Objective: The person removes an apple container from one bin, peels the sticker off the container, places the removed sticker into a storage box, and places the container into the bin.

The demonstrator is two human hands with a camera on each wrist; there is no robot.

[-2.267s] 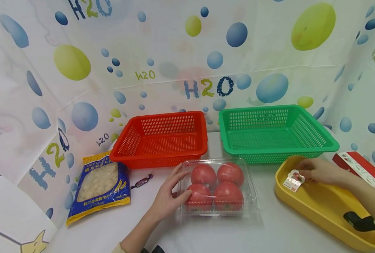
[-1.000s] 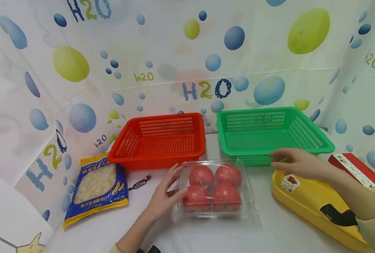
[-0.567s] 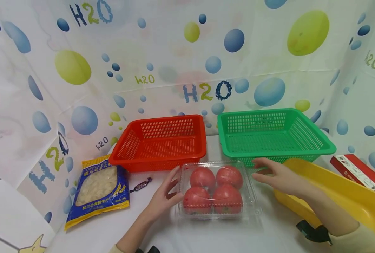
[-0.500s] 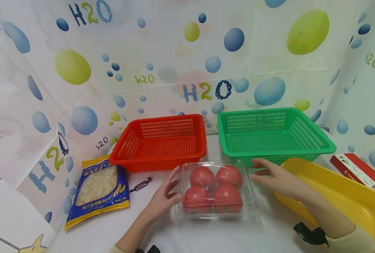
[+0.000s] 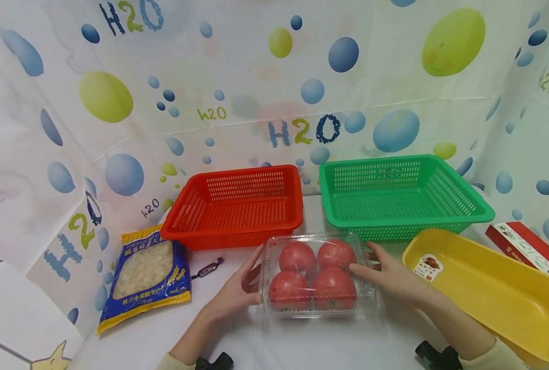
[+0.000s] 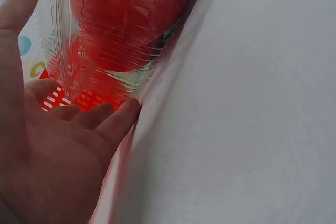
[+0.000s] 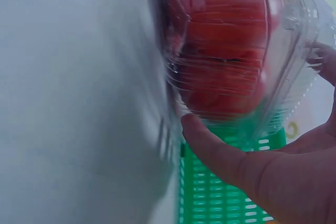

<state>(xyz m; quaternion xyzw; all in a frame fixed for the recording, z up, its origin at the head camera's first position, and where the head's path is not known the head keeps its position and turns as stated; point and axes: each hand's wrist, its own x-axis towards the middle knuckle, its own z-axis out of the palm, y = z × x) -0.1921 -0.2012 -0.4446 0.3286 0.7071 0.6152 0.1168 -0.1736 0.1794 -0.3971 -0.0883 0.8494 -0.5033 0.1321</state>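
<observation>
Tomato pack (image 5: pixel 318 277), clear plastic, four tomatoes visible, sits flat on the counter (image 5: pixel 321 347), between the two hands. Left of the left hand (image 5: pixel 235 294): blue-and-yellow bag (image 5: pixel 145 275), then wrapped candy (image 5: pixel 207 268), neither touched. Red basket (image 5: pixel 244 213) beyond left hand. Left hand spread wide along the pack's left side, thumb by the near corner; firm contact hard to tell. Pack lies right of left hand, left of right hand (image 5: pixel 395 276); longer side seems to run hand to hand, foreshortened, so unsure. Neither hand clearly nearer, though right thumb overlaps the lid's edge. Right hand also wide, not wrapped round anything. Green basket (image 5: pixel 390 205) beyond it; yellow tray (image 5: pixel 501 295) to its right, red-and-white box (image 5: pixel 531 251) past that.
</observation>
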